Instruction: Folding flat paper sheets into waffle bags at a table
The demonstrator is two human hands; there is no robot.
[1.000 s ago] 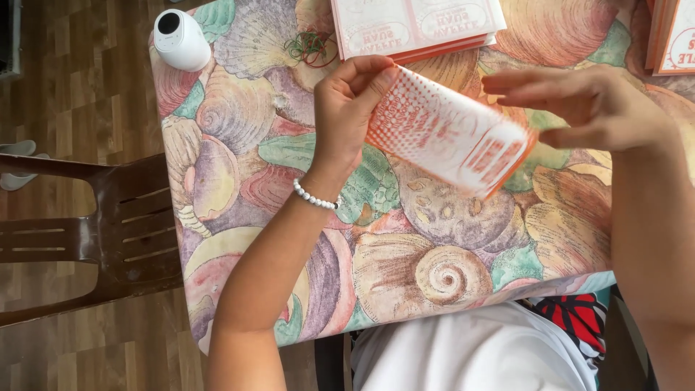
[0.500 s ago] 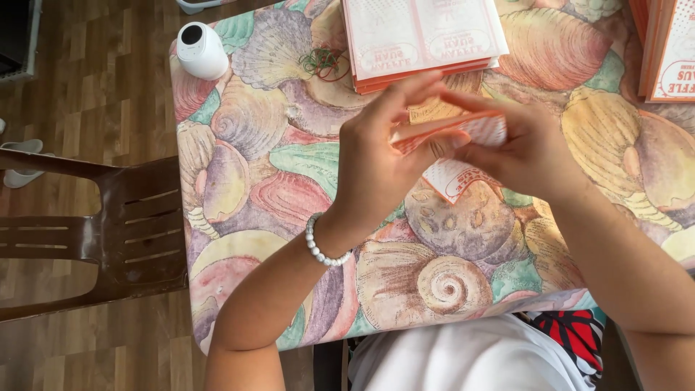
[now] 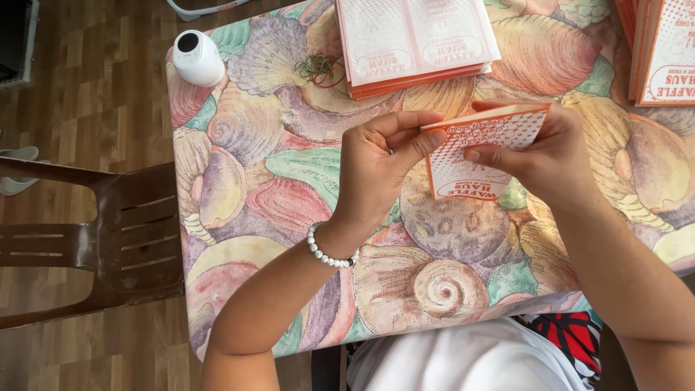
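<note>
Since half a sec ago, both hands dropped lower & the orange-white paper leaflet (image 3: 483, 148) got folded flatter. Left hand (image 3: 376, 170) & right hand (image 3: 539, 148) pinched it above the shell-print tablecloth (image 3: 253, 181). Folding step, I'd judge; next needs a crisp crease. Thin, matte, dotted. Leaflet stack (image 3: 413, 43) sat beyond.

Table's got this loud seashell-print tablecloth (image 3: 304, 174) all over it. Up top sits a stack of orange-and-white leaflets (image 3: 416, 40), opened flat, and another pile of leaflets (image 3: 662, 47) pokes in at the right edge. A little tangle of rubber bands (image 3: 318, 69), green and red, lies just beside the first stack. Small white round gadget (image 3: 197, 58) on the table's corner. Brown plastic chair (image 3: 94, 239) beside the table, wood floor (image 3: 87, 116) underneath.
</note>
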